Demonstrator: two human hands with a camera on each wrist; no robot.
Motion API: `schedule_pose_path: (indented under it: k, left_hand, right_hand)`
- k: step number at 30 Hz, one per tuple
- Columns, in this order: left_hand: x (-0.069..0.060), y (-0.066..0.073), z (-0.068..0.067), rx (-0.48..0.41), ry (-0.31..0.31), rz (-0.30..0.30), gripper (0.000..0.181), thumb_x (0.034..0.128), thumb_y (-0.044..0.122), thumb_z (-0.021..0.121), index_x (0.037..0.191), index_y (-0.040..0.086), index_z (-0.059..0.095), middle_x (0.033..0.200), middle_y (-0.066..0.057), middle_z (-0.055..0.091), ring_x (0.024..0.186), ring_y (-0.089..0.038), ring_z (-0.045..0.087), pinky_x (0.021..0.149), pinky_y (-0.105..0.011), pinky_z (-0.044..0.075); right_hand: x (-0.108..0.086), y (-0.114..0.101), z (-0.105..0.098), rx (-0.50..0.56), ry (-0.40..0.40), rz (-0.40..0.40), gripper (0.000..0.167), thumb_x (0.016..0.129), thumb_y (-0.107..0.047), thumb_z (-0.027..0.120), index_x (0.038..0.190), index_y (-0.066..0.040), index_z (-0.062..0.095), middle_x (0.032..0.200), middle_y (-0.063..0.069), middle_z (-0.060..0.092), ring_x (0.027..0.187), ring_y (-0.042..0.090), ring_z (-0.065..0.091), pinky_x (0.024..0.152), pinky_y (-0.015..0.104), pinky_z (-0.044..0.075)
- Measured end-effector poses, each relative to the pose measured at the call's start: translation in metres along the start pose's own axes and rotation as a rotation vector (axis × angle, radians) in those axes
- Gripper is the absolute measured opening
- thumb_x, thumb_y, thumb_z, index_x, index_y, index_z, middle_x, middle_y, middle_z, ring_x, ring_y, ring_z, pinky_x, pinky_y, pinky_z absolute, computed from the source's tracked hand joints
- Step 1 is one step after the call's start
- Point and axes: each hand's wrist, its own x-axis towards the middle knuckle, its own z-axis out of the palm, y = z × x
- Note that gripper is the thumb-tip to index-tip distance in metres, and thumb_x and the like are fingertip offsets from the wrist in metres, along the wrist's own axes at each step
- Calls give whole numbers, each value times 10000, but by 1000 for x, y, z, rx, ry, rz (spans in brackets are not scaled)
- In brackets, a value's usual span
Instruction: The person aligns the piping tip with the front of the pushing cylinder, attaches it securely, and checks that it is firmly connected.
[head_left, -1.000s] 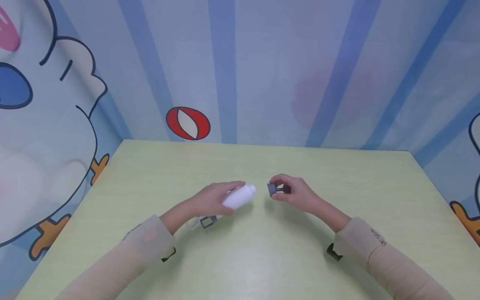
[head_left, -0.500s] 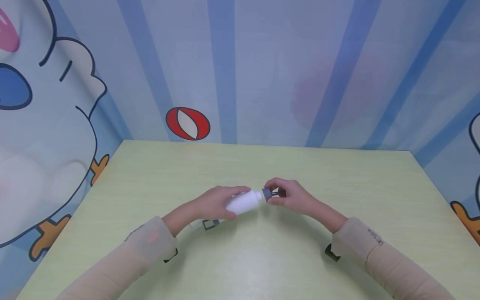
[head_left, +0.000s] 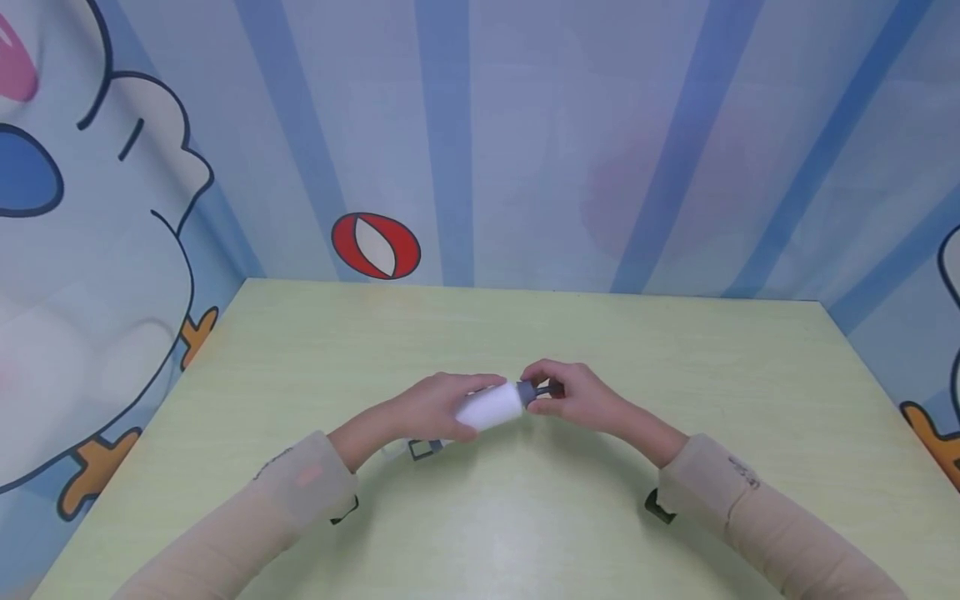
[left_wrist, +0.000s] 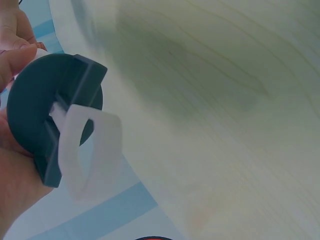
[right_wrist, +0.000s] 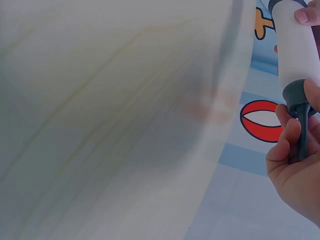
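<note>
Cap (head_left: 527,394) reached bottle (head_left: 492,407), contents hidden | left hand (head_left: 435,408) grips bottle | right hand (head_left: 583,398) pinches cap

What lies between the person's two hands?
Between the left hand and the right hand lie the front of the white bottle and the dark cap at its end, as the head view shows.

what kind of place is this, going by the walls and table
Perhaps a playroom or a small decorated booth, though the frames cannot settle which. The blue striped wall has a red-and-white oval on it, a large cartoon figure covers the left side, and a plain pale table stands against the wall.
</note>
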Motion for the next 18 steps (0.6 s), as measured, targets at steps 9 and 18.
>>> schedule_pose_path:
  k: [9,18]
  left_hand:
    - [-3,3,0,14,-1,24,660,739,153,682,1325,250,393,1187,21,528,944,-163,486,747,-336,443]
    - [-4,3,0,62,1,86,647,743,146,663,1327,229,396,1209,22,529,942,-152,493,755,-323,428]
  right_hand:
    - [0,-1,1,-15,2,-6,312,796,-195,644,1069,-62,573,946,88,629,656,121,474,563,207,411]
    - [-2,-1,1,1,-25,-20,283,848,-227,579,1066,-46,580,893,94,661,702,166,576,568,217,437]
